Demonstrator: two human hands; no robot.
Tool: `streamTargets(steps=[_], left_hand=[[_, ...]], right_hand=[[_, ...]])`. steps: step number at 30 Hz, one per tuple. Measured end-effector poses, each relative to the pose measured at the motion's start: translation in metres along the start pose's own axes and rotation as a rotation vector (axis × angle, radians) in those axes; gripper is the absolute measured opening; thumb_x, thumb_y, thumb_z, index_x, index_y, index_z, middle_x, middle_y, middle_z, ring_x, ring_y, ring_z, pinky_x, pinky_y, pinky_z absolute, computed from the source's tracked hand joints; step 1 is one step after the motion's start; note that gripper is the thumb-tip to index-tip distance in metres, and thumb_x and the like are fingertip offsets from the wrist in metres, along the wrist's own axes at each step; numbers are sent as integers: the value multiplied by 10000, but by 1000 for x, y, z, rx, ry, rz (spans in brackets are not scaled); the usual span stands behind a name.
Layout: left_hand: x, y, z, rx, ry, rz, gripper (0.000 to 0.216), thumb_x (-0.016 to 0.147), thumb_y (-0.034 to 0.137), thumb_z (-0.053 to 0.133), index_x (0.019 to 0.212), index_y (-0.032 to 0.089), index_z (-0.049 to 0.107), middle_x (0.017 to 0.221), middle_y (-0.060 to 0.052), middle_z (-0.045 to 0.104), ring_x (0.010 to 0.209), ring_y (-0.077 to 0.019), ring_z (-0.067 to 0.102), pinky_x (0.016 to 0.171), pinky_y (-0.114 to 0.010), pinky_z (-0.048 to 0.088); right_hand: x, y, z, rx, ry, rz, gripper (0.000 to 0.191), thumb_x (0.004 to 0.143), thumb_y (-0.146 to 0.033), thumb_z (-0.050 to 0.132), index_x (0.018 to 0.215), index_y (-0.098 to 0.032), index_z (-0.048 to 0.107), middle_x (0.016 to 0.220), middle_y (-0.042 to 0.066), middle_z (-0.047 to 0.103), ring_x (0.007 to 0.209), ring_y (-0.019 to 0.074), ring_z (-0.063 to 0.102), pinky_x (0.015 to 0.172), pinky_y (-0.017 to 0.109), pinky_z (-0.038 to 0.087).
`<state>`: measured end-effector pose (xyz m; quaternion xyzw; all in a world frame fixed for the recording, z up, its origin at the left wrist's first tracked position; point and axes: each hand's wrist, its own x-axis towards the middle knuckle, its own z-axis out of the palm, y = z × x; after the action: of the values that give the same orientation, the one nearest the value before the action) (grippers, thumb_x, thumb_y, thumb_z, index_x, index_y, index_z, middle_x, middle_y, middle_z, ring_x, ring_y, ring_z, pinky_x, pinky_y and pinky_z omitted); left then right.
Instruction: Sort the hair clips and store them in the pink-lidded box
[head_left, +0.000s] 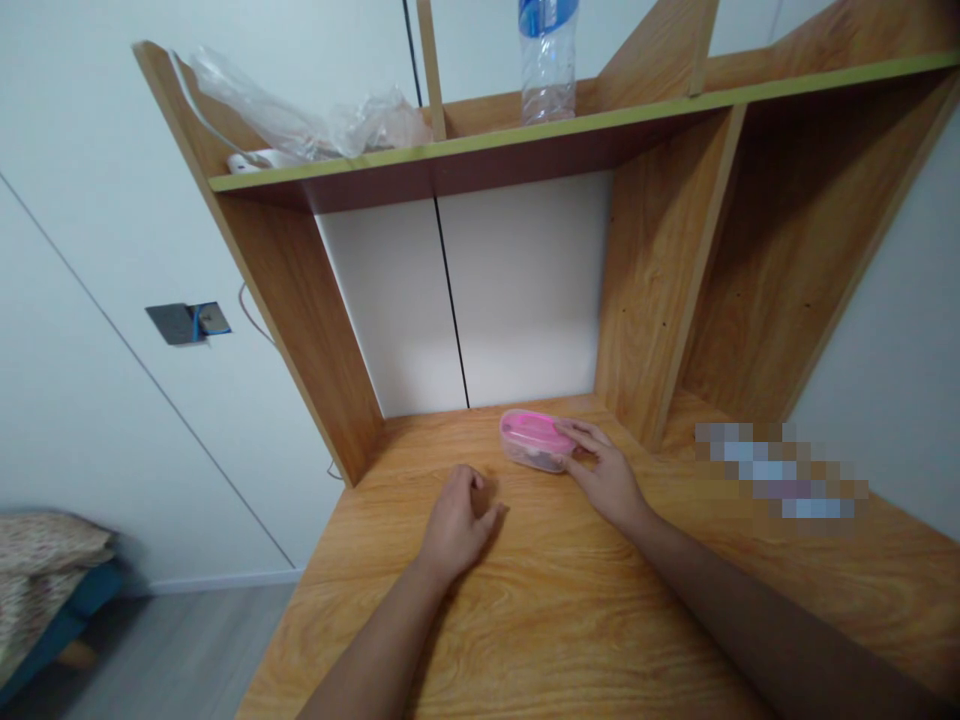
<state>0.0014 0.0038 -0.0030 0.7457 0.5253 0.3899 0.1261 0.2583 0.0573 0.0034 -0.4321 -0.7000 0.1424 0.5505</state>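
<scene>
A small oval plastic box [529, 441], clear-sided with a bright pink top, rests toward the back of the wooden desk. My right hand [604, 475] grips its right end, fingers over the upper edge and thumb low on the near side. Dark and light contents show faintly through the wall, too unclear to name. My left hand [459, 525] rests on the desk to the left and nearer me, apart from the box. Its fingers are loosely curled, the thumb stands away from them, and nothing shows between.
Overhead, a shelf [480, 165] carries a plastic bottle [548, 70] and a crumpled clear bag [322, 125]. Upright panels [660, 270] flank the desk bay. A blurred-out item [780, 475] lies at right. Left are an uncovered wall socket [187, 322] and patterned cloth [49, 560].
</scene>
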Motion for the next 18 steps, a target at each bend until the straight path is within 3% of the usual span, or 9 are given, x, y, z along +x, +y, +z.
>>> streamTargets(steps=[3, 6, 10, 14, 18], left_hand=[[1, -3, 3, -117, 123, -26, 673, 697, 349, 793, 1237, 198, 419, 1191, -86, 531, 1026, -225, 546, 920, -393, 460], [1, -5, 6, -265, 116, -8, 979, 627, 296, 857, 1417, 216, 285, 1366, -127, 445, 1158, -251, 531, 1023, -440, 439], [0, -4, 5, -392, 3, 52, 906, 709, 245, 800, 1452, 214, 282, 1425, -145, 419, 1266, -272, 494, 1069, -448, 436], [-1, 0, 0, -331, -47, 182, 731, 767, 175, 711, 1414, 203, 371, 1386, -135, 492, 1269, -275, 501, 1107, -471, 404], [1, 2, -1, -277, -48, 249, 714, 766, 133, 674, 1417, 208, 392, 1398, -131, 505, 1278, -274, 505, 1114, -468, 402]], right_hand=[[-6, -12, 3, 31, -177, -78, 398, 889, -303, 658, 1287, -310, 640, 1363, 63, 574, 1296, 250, 510, 1138, 452, 384], [-11, -22, 5, 57, -338, -129, 421, 914, -287, 633, 1332, -316, 602, 1379, 71, 573, 1302, 249, 512, 1135, 459, 393], [-15, -29, 6, 69, -434, -178, 395, 944, -300, 588, 1339, -302, 595, 1405, 85, 559, 1314, 255, 510, 1133, 469, 402], [-15, -27, 5, 33, -436, -183, 400, 963, -301, 550, 1363, -303, 573, 1448, 86, 522, 1345, 262, 484, 1149, 490, 379], [-17, -26, 5, -23, -449, -187, 487, 932, -306, 597, 1412, -302, 517, 1500, 91, 465, 1386, 271, 437, 1155, 503, 367]])
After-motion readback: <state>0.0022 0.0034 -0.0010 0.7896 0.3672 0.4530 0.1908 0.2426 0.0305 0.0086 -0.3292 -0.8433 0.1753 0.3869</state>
